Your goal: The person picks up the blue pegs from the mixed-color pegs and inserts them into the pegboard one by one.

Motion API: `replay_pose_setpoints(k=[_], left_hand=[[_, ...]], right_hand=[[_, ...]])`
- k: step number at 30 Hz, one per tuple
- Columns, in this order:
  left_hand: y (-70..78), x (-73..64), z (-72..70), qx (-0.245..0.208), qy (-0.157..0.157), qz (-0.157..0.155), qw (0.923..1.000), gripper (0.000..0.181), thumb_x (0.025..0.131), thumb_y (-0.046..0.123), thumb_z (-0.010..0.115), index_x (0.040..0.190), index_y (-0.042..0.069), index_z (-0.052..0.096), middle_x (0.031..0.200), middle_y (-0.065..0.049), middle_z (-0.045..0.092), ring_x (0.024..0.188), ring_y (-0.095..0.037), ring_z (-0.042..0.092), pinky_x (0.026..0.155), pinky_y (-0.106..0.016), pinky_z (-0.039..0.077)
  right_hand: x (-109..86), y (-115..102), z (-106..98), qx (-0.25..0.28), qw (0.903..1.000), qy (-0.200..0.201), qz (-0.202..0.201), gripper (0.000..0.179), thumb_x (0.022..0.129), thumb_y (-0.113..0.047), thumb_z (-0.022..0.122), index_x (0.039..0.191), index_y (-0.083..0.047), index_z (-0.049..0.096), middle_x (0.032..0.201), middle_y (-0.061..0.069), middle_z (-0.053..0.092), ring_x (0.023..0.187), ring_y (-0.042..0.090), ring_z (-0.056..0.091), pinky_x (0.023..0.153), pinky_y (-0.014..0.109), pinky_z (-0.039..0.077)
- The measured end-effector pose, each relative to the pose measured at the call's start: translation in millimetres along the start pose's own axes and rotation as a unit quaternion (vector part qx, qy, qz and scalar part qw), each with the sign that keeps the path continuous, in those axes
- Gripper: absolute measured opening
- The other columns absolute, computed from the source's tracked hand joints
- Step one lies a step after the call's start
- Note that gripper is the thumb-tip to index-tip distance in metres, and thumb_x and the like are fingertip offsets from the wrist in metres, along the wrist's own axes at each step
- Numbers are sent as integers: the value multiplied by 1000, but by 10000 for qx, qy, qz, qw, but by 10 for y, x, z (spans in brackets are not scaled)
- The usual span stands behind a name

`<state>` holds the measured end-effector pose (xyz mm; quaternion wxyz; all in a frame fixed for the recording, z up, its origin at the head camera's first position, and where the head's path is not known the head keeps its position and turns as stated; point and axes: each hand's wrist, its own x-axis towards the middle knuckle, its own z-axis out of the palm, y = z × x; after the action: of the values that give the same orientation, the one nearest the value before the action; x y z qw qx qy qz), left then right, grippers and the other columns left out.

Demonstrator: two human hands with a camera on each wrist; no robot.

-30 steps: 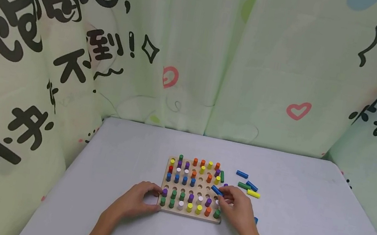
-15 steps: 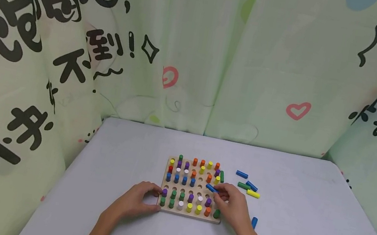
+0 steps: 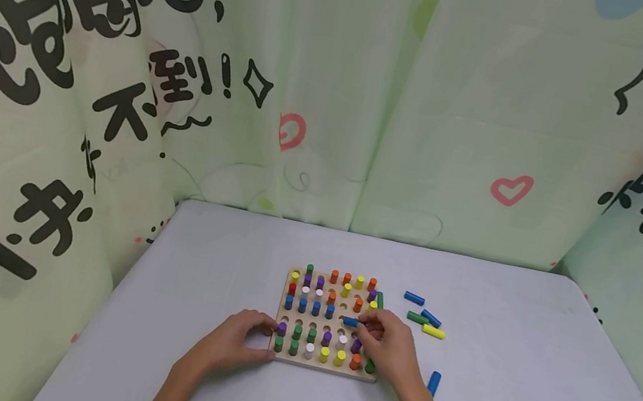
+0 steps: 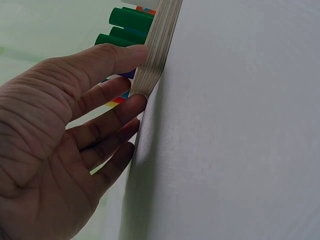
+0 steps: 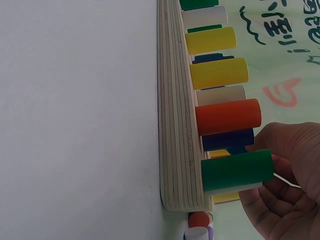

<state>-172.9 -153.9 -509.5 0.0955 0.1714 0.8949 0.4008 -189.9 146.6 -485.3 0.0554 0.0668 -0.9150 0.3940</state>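
Note:
A wooden pegboard [image 3: 325,370] with rows of coloured pegs lies on the table. My left hand [image 3: 237,342] holds it at the near left corner, and in the left wrist view the thumb [image 4: 131,56] presses its layered edge. Over the right half of the board, my right hand [image 3: 389,347] pinches a blue peg [image 3: 349,321], which lies nearly level and points left above bare holes. The right wrist view has that hand [image 5: 292,170] behind an upright green peg [image 5: 237,170], which hides most of the fingertips and the held peg.
Right of the board lie loose pegs: a blue one [image 3: 414,298], another blue one [image 3: 432,317], a green one [image 3: 418,317] and a yellow one [image 3: 433,331]. One more blue peg [image 3: 434,382] is beside my right wrist. A printed curtain [image 3: 439,107] surrounds the table.
My right hand has moved left over the board with the blue peg, which has turned from slanting to nearly level. The left hand stays at the corner.

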Motion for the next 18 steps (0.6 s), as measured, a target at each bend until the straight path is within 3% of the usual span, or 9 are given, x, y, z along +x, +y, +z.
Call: replay_pose_setpoints(k=[11,18], left_hand=[[18,-1,-1,11,-4,-107,9999,43,86,30,84,122,12,68,113,4,67,108,-18,59,102,-49,50],[2,-1,4,-5,43,-6,10000,43,85,29,84,121,11,68,112,3,67,106,-18,59,100,-49,51]], right_hand=[[83,2,56,-68,10000,-56,20,15,90,-5,75,104,-4,71,93,4,67,79,14,59,70,16,53],[144,-51,75,-100,9999,-40,-77,16,90,-7,76,105,-4,72,94,4,68,80,14,61,73,20,55]])
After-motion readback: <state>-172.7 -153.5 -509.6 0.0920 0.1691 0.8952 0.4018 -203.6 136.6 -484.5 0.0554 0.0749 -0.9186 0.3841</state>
